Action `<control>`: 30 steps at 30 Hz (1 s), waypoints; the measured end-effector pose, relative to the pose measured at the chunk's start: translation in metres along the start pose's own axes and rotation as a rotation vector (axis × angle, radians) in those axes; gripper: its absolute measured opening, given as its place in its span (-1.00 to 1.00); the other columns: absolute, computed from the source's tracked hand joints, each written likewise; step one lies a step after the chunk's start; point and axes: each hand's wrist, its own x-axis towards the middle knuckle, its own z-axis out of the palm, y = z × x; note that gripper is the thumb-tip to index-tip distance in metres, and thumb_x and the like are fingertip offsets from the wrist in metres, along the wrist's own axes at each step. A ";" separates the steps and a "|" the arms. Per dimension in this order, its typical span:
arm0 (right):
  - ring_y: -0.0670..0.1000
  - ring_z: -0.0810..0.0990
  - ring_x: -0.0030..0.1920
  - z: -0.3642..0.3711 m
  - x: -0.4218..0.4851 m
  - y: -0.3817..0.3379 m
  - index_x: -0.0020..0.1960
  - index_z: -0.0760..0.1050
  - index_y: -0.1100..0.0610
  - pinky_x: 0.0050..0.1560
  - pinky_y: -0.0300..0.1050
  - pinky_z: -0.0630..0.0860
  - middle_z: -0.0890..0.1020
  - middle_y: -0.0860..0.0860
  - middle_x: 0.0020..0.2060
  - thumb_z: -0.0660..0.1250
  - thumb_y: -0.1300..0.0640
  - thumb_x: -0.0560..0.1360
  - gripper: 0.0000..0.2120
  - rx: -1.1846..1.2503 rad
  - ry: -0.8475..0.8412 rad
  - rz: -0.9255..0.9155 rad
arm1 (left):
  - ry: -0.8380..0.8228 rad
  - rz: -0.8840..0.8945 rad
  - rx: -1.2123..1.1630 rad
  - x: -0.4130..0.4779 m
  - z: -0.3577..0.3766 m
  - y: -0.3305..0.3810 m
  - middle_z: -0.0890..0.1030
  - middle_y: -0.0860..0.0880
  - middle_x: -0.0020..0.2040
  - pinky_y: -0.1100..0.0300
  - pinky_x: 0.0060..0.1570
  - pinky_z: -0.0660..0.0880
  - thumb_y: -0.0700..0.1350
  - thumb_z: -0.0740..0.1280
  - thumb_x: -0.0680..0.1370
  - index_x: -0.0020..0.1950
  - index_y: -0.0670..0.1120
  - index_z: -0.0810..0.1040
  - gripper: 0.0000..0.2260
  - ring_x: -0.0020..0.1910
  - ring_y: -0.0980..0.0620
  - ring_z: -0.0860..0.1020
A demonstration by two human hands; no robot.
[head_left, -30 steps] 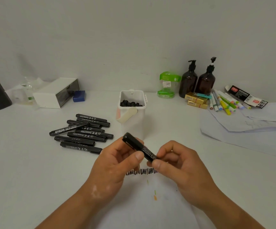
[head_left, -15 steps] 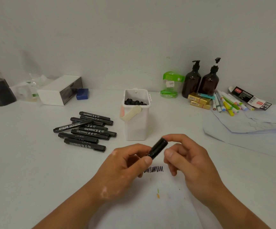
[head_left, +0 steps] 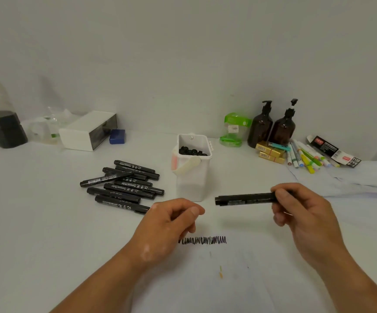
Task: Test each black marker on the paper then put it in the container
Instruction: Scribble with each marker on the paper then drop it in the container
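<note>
marker (head_left: 246,199) horiz, cap end left | right hand (head_left: 300,213) grips other end

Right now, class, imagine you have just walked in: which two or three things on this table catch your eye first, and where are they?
The right hand holds a black marker level in the air, just in front of the white container. A black zigzag scribble sits on the paper below it, and a pile of black markers lies left of the container.
</note>
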 end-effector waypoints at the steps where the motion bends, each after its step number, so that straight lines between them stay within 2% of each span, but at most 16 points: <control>1: 0.13 0.46 -0.35 0.000 0.003 -0.007 -0.07 0.71 0.04 -0.35 -0.03 0.45 0.60 0.06 -0.38 0.40 0.02 0.45 -0.84 0.012 0.040 -0.001 | 0.045 -0.014 -0.020 0.001 -0.002 0.000 0.59 0.04 -0.37 0.33 -0.36 0.41 -0.07 0.33 0.62 -0.09 0.09 0.70 -0.82 -0.40 0.10 0.46; 4: 0.04 0.51 -0.38 0.005 0.015 -0.034 -0.02 0.70 -0.05 -0.30 0.02 0.50 0.62 0.05 -0.39 0.44 0.05 0.53 -0.92 -0.075 0.090 -0.087 | 0.142 -0.065 -0.082 0.005 -0.008 -0.001 0.55 0.03 -0.40 0.29 -0.37 0.41 -0.07 0.33 0.60 -0.14 0.06 0.69 -0.82 -0.42 0.09 0.45; 6: -0.03 0.55 -0.41 0.013 0.027 -0.055 -0.02 0.69 -0.08 -0.26 0.04 0.52 0.64 0.07 -0.39 0.42 0.12 0.58 -0.89 -0.202 0.073 -0.189 | 0.175 -0.086 -0.119 0.007 -0.010 -0.002 0.52 0.02 -0.42 0.29 -0.41 0.39 -0.08 0.33 0.59 -0.15 0.03 0.69 -0.82 -0.44 0.07 0.42; 10: -0.03 0.59 -0.35 0.037 0.059 -0.099 -0.01 0.66 -0.05 -0.28 -0.03 0.53 0.71 -0.02 -0.32 0.38 0.19 0.61 -0.84 -0.344 -0.049 -0.256 | 0.194 -0.099 -0.150 0.009 -0.011 -0.005 0.50 0.02 -0.44 0.25 -0.41 0.38 -0.06 0.37 0.55 -0.18 0.02 0.69 -0.85 -0.44 0.07 0.40; 13: -0.18 0.58 -0.38 0.058 0.085 -0.126 0.02 0.65 -0.08 -0.28 -0.25 0.47 0.73 -0.11 -0.29 0.36 0.09 0.60 -0.89 -0.537 -0.108 -0.330 | 0.213 -0.100 -0.174 0.011 -0.012 -0.008 0.50 0.01 -0.44 0.23 -0.40 0.38 -0.06 0.39 0.53 -0.18 0.00 0.69 -0.88 -0.44 0.06 0.40; 16: -0.12 0.61 -0.32 0.084 0.104 -0.144 0.03 0.67 -0.13 -0.35 -0.45 0.39 0.68 -0.13 -0.30 0.38 0.00 0.56 -0.89 -0.771 -0.145 -0.432 | 0.217 -0.104 -0.190 0.013 -0.013 -0.011 0.50 0.01 -0.44 0.23 -0.40 0.38 -0.05 0.41 0.52 -0.17 0.00 0.69 -0.89 -0.44 0.06 0.39; 18: -0.11 0.59 -0.31 0.104 0.116 -0.148 0.04 0.67 -0.12 -0.38 -0.51 0.36 0.63 -0.20 -0.26 0.36 0.02 0.56 -0.87 -0.894 -0.185 -0.442 | 0.210 -0.103 -0.187 0.014 -0.013 -0.012 0.50 0.01 -0.44 0.20 -0.39 0.38 -0.04 0.41 0.52 -0.17 0.00 0.69 -0.89 -0.44 0.06 0.39; 20: -0.10 0.57 -0.27 0.121 0.127 -0.147 0.05 0.68 -0.07 -0.38 -0.46 0.34 0.61 -0.18 -0.23 0.34 0.04 0.56 -0.85 -1.008 -0.227 -0.436 | 0.209 -0.097 -0.184 0.014 -0.014 -0.014 0.50 0.02 -0.44 0.23 -0.39 0.38 -0.04 0.42 0.52 -0.17 0.01 0.69 -0.90 -0.44 0.07 0.40; 25: 0.01 0.57 -0.09 0.155 0.143 -0.128 0.04 0.68 0.01 -0.06 -0.10 0.57 0.67 -0.01 0.01 0.34 0.10 0.54 -0.84 -1.189 -0.315 -0.371 | 0.212 -0.097 -0.198 0.016 -0.015 -0.015 0.51 0.02 -0.45 0.26 -0.39 0.39 -0.07 0.42 0.53 -0.17 0.03 0.70 -0.90 -0.45 0.10 0.41; 30: 0.12 0.64 0.03 0.176 0.145 -0.109 0.05 0.68 0.13 0.10 0.06 0.64 0.71 0.07 0.00 0.28 0.19 0.55 -0.79 -1.265 -0.444 -0.267 | 0.196 -0.088 -0.181 0.016 -0.015 -0.017 0.50 0.03 -0.43 0.35 -0.36 0.41 -0.07 0.42 0.53 -0.18 0.05 0.69 -0.89 -0.45 0.16 0.46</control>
